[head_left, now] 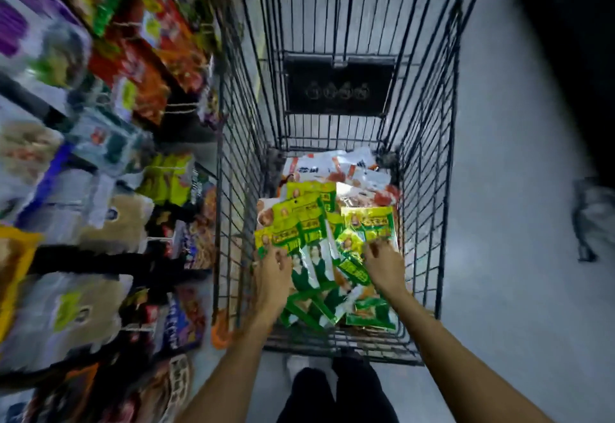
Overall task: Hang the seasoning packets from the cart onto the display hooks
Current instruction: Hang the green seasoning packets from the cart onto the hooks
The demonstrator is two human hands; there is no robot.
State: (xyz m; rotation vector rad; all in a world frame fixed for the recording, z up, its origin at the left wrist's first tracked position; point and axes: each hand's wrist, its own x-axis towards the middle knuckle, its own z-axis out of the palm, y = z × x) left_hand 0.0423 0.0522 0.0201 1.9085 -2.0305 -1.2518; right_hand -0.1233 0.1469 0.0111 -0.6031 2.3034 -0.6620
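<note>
Green-and-yellow seasoning packets [316, 239] lie heaped in the near end of the wire cart [238, 156], on top of white-and-red bags [336, 169]. Most lie with their long axis along the cart's length, yellow hang-hole headers pointing away from the person and green bottoms toward them. Both hands are down in the heap. The left hand [273, 269] is at the near-left corner of a fanned bunch, its fingers [266, 253] apparently curled over the bunch's edge with the thumb on top. The right hand [382, 264] rests on the packets to the right with fingers [374, 246] bent down, but blur hides whether it pinches anything. The display [139, 83] hangs at the person's left, beside the cart, so the left hand is nearer it. The headers likely need swinging leftward to meet the hooks, themselves too blurred to make out.
</note>
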